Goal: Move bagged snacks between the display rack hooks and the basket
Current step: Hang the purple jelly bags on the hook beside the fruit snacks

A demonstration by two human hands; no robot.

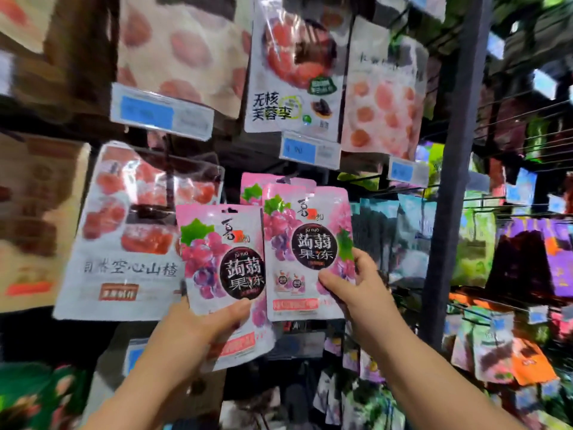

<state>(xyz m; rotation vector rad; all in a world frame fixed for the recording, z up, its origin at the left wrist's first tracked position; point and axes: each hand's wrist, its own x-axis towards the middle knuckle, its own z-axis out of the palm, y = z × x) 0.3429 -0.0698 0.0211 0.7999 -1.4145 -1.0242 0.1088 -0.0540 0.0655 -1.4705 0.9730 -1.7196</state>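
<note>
Right hand [356, 287] fingers [332, 281] pinch upright grape bag [307, 237] at lower edge, top against hanging pink bags [251, 189]; left hand [201, 324] grips second grape bag [223, 259], lower, further left.

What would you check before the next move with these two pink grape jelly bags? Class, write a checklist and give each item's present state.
1. Grip of left hand on left pink bag: ok, thumb lies across its front.
2. Grip of right hand on right pink bag: ok, held at its lower right.
3. Whether the right pink bag is hung or free: cannot tell, its top is blurred.
4. Right row found: ok, matching pink bags hang behind.
5. Basket in view: not ok.
</note>
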